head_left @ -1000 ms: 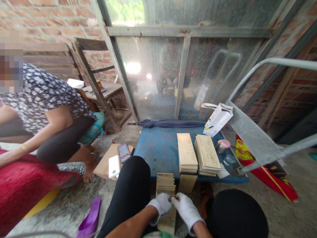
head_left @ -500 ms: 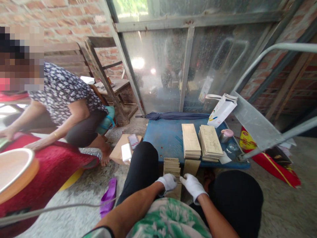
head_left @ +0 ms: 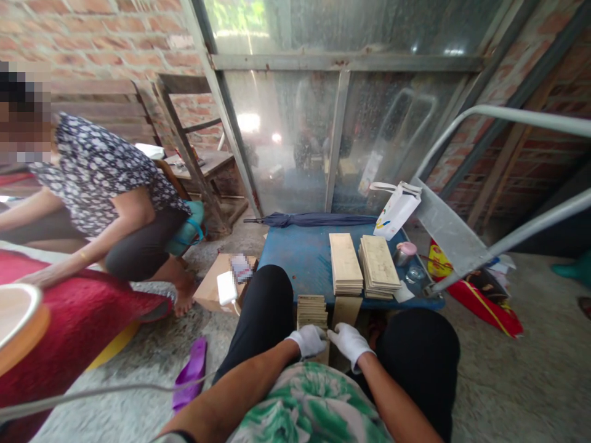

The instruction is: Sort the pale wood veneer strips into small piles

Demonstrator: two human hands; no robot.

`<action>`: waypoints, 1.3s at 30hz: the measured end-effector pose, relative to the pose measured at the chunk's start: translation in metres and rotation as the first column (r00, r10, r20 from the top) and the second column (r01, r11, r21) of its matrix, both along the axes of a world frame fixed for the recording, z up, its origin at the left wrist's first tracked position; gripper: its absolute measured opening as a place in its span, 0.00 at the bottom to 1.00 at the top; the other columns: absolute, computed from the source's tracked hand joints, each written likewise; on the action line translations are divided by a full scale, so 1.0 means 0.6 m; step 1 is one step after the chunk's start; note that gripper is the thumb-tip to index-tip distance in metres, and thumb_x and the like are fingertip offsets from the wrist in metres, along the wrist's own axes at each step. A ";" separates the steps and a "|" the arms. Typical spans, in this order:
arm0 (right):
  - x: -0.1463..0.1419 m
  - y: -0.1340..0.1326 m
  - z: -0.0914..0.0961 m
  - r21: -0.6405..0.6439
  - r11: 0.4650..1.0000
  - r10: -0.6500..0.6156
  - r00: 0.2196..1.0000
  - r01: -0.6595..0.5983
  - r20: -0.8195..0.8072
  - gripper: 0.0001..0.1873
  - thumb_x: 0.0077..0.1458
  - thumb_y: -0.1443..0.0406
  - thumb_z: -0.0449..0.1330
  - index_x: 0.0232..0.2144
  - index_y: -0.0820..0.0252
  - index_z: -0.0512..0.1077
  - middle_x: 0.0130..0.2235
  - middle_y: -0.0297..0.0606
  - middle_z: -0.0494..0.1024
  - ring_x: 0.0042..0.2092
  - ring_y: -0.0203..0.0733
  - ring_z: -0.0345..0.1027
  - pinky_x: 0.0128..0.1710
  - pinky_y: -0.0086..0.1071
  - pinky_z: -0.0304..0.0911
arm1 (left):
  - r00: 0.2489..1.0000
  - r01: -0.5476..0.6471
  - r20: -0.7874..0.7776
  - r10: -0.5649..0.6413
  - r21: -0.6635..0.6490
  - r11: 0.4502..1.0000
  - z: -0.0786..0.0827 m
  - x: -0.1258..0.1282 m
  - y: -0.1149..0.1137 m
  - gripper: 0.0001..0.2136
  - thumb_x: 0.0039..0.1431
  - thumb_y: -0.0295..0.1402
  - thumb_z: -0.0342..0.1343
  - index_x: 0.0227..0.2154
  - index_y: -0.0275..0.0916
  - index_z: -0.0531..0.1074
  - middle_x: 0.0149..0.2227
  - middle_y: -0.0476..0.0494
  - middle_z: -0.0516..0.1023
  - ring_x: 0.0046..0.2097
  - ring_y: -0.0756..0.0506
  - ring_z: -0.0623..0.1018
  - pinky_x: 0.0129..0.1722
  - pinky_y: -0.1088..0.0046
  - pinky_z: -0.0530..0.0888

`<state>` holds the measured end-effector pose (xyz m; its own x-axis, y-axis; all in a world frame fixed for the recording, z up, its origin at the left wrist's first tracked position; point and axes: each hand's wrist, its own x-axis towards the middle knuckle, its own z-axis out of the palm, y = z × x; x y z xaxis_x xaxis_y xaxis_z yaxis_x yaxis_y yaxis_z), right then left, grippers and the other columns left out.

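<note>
My left hand [head_left: 308, 341], in a white glove, is curled closed at the near end of a row of thin wooden boards [head_left: 312, 309] between my knees. My right hand [head_left: 351, 344], also gloved, has its fingers bent together, their tips almost meeting the left hand. Whatever the fingers pinch is too small or hidden to make out. A single flat board [head_left: 346, 310] leans just beyond my right hand. On the blue platform [head_left: 300, 252] stand two neat stacks of similar boards, a left stack [head_left: 345, 261] and a right stack [head_left: 379, 261].
Behind the boards lie a folded umbrella [head_left: 318, 220], a white paper bag [head_left: 397, 210] and a pink-lidded jar [head_left: 405, 252]. A metal handle frame [head_left: 462, 224] rises at right. At left, a person [head_left: 120, 184] sits near a cardboard box [head_left: 210, 286] and a purple slipper [head_left: 190, 373].
The view has turned slightly, so the surroundings sit further left. My right fingertips have come closer to my left hand. The seated person's arms have shifted a little.
</note>
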<state>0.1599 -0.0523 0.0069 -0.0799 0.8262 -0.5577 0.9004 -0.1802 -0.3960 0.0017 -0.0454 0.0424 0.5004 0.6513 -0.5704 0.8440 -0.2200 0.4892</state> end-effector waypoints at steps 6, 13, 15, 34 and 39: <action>-0.003 0.005 -0.001 -0.031 1.000 -0.004 1.000 0.004 0.004 0.18 0.59 0.54 0.53 0.38 0.60 0.75 0.42 0.47 0.79 0.46 0.47 0.73 0.39 0.32 0.59 | 0.998 -0.013 0.059 0.015 -0.032 0.999 -0.006 0.001 0.003 0.18 0.55 0.33 0.47 0.44 0.40 0.77 0.43 0.45 0.81 0.44 0.44 0.78 0.45 0.73 0.72; -0.009 0.007 -0.007 -0.069 0.998 -0.010 1.000 0.011 0.025 0.17 0.59 0.55 0.53 0.37 0.59 0.75 0.43 0.47 0.79 0.46 0.49 0.73 0.39 0.33 0.59 | 0.996 -0.020 0.084 0.025 -0.065 0.998 -0.014 0.003 0.005 0.17 0.55 0.32 0.48 0.44 0.38 0.78 0.43 0.43 0.81 0.43 0.43 0.79 0.45 0.72 0.72; -0.012 0.009 -0.009 -0.077 0.997 -0.009 1.000 0.011 0.027 0.16 0.59 0.56 0.53 0.37 0.59 0.75 0.43 0.47 0.79 0.46 0.49 0.73 0.39 0.33 0.59 | 0.996 -0.023 0.084 0.029 -0.071 0.997 -0.016 0.003 0.008 0.17 0.55 0.32 0.49 0.44 0.38 0.78 0.44 0.42 0.81 0.44 0.43 0.79 0.45 0.72 0.72; 0.006 0.032 0.026 0.037 0.990 -0.132 0.991 0.133 -0.021 0.20 0.62 0.52 0.49 0.41 0.60 0.73 0.43 0.45 0.78 0.46 0.45 0.72 0.42 0.30 0.59 | 0.997 -0.037 0.063 0.046 -0.126 0.991 -0.054 0.016 0.022 0.14 0.53 0.30 0.49 0.38 0.36 0.79 0.39 0.40 0.81 0.41 0.42 0.78 0.42 0.71 0.71; 0.036 0.118 0.071 0.196 0.964 -0.204 0.973 0.180 0.110 0.32 0.60 0.50 0.52 0.57 0.69 0.64 0.55 0.55 0.70 0.58 0.51 0.63 0.54 0.33 0.56 | 0.996 -0.091 0.010 0.093 -0.133 0.987 -0.049 0.015 0.019 0.15 0.53 0.30 0.49 0.38 0.35 0.79 0.36 0.41 0.81 0.39 0.44 0.78 0.36 0.74 0.71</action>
